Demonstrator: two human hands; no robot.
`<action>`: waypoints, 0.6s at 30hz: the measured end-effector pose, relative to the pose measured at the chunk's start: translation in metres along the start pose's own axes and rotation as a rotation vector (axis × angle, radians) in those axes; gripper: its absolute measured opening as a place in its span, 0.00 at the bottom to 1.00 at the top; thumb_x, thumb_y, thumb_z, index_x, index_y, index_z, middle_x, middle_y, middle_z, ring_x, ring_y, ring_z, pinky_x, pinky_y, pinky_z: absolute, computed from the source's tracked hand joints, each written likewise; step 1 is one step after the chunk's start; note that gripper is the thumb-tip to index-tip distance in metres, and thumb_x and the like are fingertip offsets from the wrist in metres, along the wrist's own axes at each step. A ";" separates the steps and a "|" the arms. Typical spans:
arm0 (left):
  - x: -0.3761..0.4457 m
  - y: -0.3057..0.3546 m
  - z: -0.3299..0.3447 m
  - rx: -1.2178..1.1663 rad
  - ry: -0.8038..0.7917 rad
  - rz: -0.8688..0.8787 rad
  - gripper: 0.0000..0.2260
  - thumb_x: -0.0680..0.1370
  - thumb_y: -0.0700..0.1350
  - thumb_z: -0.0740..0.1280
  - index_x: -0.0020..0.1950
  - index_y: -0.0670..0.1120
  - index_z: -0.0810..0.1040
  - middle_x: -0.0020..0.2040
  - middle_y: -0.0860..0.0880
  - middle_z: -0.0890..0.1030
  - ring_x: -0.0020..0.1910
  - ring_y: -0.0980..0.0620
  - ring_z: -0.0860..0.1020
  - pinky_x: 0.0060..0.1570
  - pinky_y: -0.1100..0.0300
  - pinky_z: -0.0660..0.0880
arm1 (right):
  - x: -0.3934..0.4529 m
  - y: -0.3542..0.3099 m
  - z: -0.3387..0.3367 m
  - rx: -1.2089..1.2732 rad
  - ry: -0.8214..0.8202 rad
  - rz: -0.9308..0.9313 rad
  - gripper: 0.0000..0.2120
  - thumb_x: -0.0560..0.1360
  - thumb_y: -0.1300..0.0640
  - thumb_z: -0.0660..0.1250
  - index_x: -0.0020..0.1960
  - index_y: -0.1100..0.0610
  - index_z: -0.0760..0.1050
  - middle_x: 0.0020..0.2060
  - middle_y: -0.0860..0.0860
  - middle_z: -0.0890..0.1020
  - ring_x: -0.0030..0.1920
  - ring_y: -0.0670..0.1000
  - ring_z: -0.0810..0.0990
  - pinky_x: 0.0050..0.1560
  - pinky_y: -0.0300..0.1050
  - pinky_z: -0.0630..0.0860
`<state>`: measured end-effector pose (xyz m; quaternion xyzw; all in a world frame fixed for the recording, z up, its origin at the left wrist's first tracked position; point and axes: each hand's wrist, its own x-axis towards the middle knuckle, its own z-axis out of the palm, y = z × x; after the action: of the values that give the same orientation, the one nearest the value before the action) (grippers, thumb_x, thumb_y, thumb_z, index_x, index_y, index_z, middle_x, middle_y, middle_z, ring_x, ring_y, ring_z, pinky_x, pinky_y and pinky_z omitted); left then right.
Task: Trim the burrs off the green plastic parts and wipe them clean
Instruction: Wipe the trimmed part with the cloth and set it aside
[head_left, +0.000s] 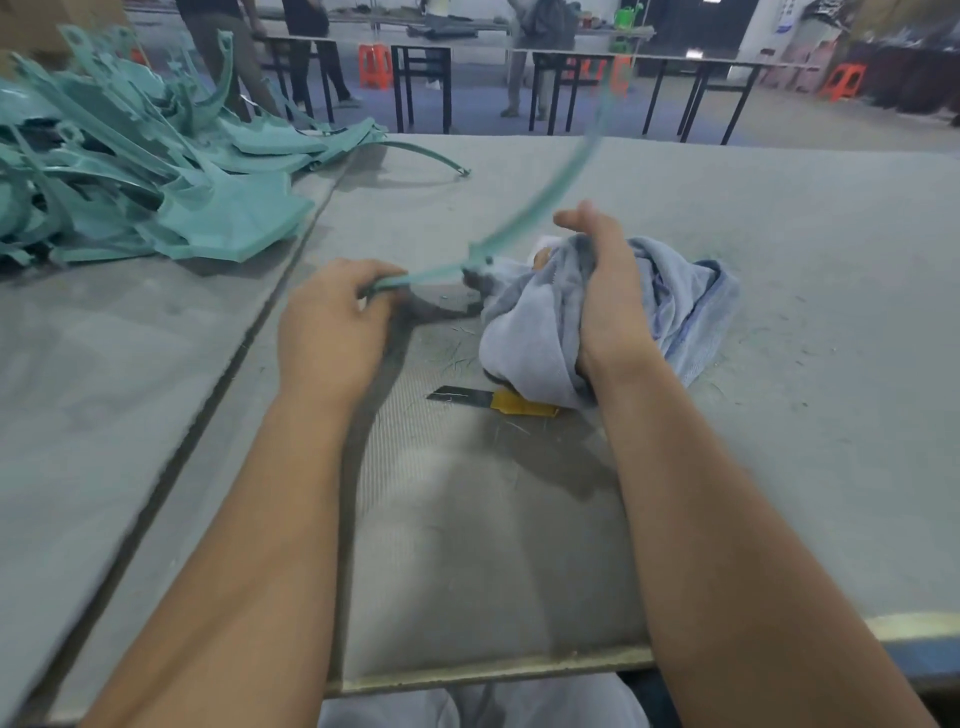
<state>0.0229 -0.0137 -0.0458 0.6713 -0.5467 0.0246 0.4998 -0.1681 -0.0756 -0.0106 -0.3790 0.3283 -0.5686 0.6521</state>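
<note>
A thin green strip (540, 205) is held above the bench (779, 218). Its near end is pinched in the curled fingers of the left hand (332, 317); from there it rises toward 1 o'clock, its far part blurred. The right hand (605, 291) is wrapped round a blue cloth (540, 322), fingers clamped on it, with the cloth closed over the strip just beside the left hand. The step is judged to be the wipe.

A knife (493, 400) with a yellow body lies at 6 o'clock of the cloth, blade bared and pointing toward 9 o'clock, its handle partly covered by the cloth. A pile (156, 171) of green parts lies at 10 o'clock, and one loose part (426, 153) at 12 o'clock.

Risks as judged:
- The bared blade could be snagged by the hanging cloth, or met by the right wrist if the hand is lowered.
- The strip looks long and springy; if the pinch slips, the free end could whip.
- Shavings on the bench could be picked up by the cloth and smeared back onto the strip.
</note>
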 end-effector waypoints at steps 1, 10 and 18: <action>0.001 0.002 -0.002 -0.057 0.084 -0.022 0.07 0.77 0.45 0.67 0.53 0.50 0.83 0.45 0.55 0.82 0.45 0.57 0.78 0.49 0.63 0.74 | -0.001 0.001 0.000 0.119 0.005 0.018 0.13 0.74 0.55 0.66 0.31 0.55 0.71 0.28 0.49 0.71 0.29 0.49 0.72 0.35 0.43 0.74; 0.007 0.020 0.005 -0.947 -0.127 -0.615 0.21 0.76 0.29 0.66 0.65 0.46 0.69 0.56 0.47 0.79 0.49 0.46 0.82 0.37 0.53 0.82 | 0.004 0.004 0.003 -0.679 0.038 -0.393 0.08 0.74 0.61 0.65 0.42 0.48 0.73 0.38 0.41 0.79 0.38 0.35 0.76 0.42 0.31 0.72; 0.015 0.010 -0.006 -1.071 0.023 -0.747 0.16 0.76 0.38 0.63 0.62 0.51 0.75 0.48 0.52 0.83 0.46 0.50 0.81 0.33 0.57 0.79 | 0.004 0.003 -0.002 -0.818 0.141 -0.460 0.06 0.78 0.55 0.61 0.47 0.44 0.74 0.37 0.41 0.78 0.37 0.38 0.75 0.37 0.29 0.68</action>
<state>0.0247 -0.0198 -0.0279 0.4739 -0.2077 -0.4195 0.7458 -0.1672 -0.0799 -0.0144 -0.6281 0.4764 -0.5464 0.2826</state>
